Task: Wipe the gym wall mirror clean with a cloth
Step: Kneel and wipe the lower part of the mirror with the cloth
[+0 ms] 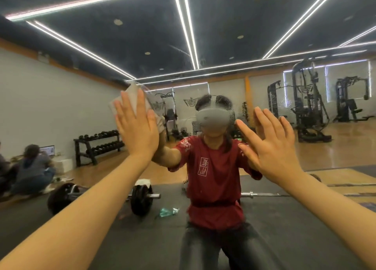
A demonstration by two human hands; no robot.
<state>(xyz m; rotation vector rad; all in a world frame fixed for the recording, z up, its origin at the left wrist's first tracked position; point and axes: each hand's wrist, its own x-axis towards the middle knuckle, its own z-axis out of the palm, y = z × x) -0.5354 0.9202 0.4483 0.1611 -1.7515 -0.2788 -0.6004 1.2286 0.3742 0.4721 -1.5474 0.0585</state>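
Note:
The wall mirror (223, 46) fills the whole view and reflects the gym and me. My left hand (137, 125) lies flat against the glass with fingers straight, pressing a folded white cloth (130, 96) onto it; the cloth shows above the fingertips. My right hand (270, 145) is raised with fingers spread, palm at the glass, and holds nothing. Fine droplets or smears speckle the mirror around the centre and right.
All else is reflection: a barbell (140, 196) and a crumpled plastic bottle (167, 211) on a black mat behind me, a dumbbell rack (97, 145) at the left wall, weight machines (309, 107) at right, and seated people (34, 168) at far left.

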